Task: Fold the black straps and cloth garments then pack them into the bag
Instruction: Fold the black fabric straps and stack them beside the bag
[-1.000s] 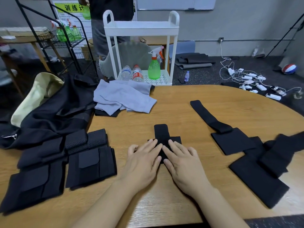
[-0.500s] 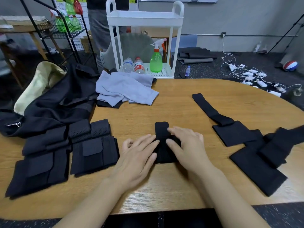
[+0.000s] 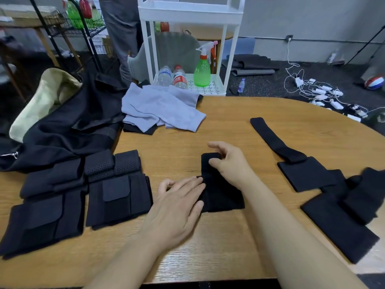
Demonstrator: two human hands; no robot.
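Observation:
A small black strap (image 3: 224, 198) lies at the middle of the wooden table (image 3: 229, 130). My left hand (image 3: 179, 203) rests flat, its straight fingers pressing the strap's left edge. My right hand (image 3: 231, 163) is over the strap's narrow far end, thumb and curled fingers pinching that tab. Folded black straps (image 3: 118, 197) lie in neat stacks on the left. Two unfolded straps (image 3: 304, 176) sprawl on the right. A grey cloth garment (image 3: 160, 109) is heaped at the far side. A large black bag or garment (image 3: 68, 132) with a cream lining (image 3: 45, 99) slumps at the far left.
A white trolley (image 3: 187, 13) with water bottles and a green spray bottle (image 3: 202, 71) stands behind the table. A person's legs (image 3: 118, 34) are beside a black wire rack (image 3: 62, 32). Chargers and cables (image 3: 325, 94) litter the floor at right.
My right hand has moved from lying flat on the strap up to its far narrow end and curled onto it. My left hand stays pressing the strap's left edge. The camera has tilted down.

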